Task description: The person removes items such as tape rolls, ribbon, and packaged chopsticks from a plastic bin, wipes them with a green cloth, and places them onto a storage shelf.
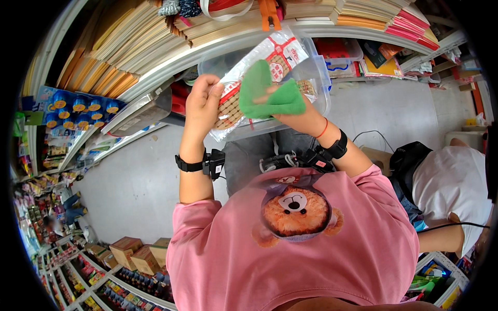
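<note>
In my left hand [202, 106], thumb and fingers pinch the left edge of a flat plastic package [282, 49]. The package is clear and white with red print, and rows of small tan, bead-like pieces show through it. A green cloth [277, 103] is in my right hand [301, 114], lying over the middle of the package. Motion blurs the cloth, and most of the right fingers are hidden in it. Beneath the package is a clear plastic bin [322, 88], its inside largely covered by the package and my hands.
Shelves holding stacked brown envelopes [140, 49] run along the far side. Blue-capped items in a pack [78, 109] hang at the left. Another person in a white top [448, 176] is close on my right. Cardboard boxes [127, 249] stand behind at left, beside shelves of goods.
</note>
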Available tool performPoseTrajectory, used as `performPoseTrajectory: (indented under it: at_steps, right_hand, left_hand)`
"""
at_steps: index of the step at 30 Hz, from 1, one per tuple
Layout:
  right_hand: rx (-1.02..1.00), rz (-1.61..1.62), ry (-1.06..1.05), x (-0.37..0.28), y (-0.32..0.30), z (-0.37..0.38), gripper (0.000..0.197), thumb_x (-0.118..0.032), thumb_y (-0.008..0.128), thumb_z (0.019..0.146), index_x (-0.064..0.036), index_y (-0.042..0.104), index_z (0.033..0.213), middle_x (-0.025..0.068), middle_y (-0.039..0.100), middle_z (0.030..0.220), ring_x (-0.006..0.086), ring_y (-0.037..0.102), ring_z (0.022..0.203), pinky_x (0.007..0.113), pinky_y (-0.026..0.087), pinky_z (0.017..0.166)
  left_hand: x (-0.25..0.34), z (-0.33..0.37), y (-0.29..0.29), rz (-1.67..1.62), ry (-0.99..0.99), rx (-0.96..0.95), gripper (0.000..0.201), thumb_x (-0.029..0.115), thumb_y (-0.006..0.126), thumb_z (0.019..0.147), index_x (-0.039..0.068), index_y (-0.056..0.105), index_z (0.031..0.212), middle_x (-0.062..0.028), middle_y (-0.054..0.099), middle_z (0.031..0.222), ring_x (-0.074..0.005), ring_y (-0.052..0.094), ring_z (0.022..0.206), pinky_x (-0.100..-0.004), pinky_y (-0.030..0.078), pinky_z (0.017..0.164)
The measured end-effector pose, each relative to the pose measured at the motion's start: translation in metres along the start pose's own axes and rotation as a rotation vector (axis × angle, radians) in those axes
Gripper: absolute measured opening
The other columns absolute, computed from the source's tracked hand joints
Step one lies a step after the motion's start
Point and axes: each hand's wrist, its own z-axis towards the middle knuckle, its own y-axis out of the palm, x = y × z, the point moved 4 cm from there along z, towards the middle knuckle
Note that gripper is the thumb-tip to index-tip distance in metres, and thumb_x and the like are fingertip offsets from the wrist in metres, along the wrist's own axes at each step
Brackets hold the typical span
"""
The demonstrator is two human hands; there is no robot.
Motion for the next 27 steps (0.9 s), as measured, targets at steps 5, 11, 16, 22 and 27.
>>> performPoseTrajectory:
  at_steps: [5,11,16,22,27]
  right_hand:
    - [0.194,0.418,0.438,0.040,-0.013,-0.018,0.025,-0.007,0.056,0.089,-0.0058,0.061,0.114,0.0055,0.063,0.108,0.0175,0.060,0.097,0.032,0.049,0.084]
    - [0.537,1.204,0.643,0.051,-0.023,-0.022,0.033,-0.016,0.056,0.093,-0.0028,0.050,0.123,0.0065,0.059,0.112,0.0169,0.059,0.100,0.033,0.050,0.085]
    - [0.498,1.215,0.659,0.046,-0.010,-0.025,0.040,-0.027,0.058,0.093,-0.0042,0.050,0.125,0.0061,0.059,0.114,0.0172,0.059,0.102,0.034,0.050,0.087]
    - [0.475,1.464,0.621,0.045,-0.010,-0.031,0.040,-0.020,0.060,0.092,-0.0043,0.047,0.127,0.0058,0.057,0.118,0.0194,0.057,0.106,0.036,0.049,0.091]
    - [0.378,1.399,0.591,0.023,-0.011,-0.018,0.039,-0.010,0.064,0.087,-0.0044,0.051,0.123,0.0053,0.058,0.118,0.0182,0.057,0.107,0.036,0.048,0.092]
  left_hand:
    - [-0.011,-0.007,-0.019,-0.189,-0.073,0.054,0.011,0.013,0.056,0.094,0.003,0.052,0.098,0.0017,0.053,0.087,-0.0041,0.047,0.078,-0.0191,0.040,0.070]
    - [-0.025,-0.013,0.000,-0.317,-0.077,-0.019,0.010,0.011,0.054,0.094,0.003,0.051,0.099,0.0017,0.051,0.088,-0.0050,0.046,0.081,-0.0188,0.040,0.073]
    - [-0.007,-0.011,0.015,-0.104,-0.029,0.033,0.013,0.014,0.055,0.094,0.002,0.052,0.097,0.0004,0.052,0.088,-0.0075,0.047,0.082,-0.0217,0.041,0.075]
    - [-0.010,-0.013,0.024,-0.324,-0.042,0.046,0.010,0.012,0.054,0.095,0.003,0.050,0.099,0.0010,0.052,0.087,-0.0038,0.047,0.078,-0.0187,0.041,0.070]
    - [-0.011,-0.020,0.043,-0.422,-0.175,-0.148,0.014,0.012,0.055,0.094,0.004,0.049,0.103,-0.0002,0.057,0.091,-0.0049,0.052,0.084,-0.0208,0.043,0.074]
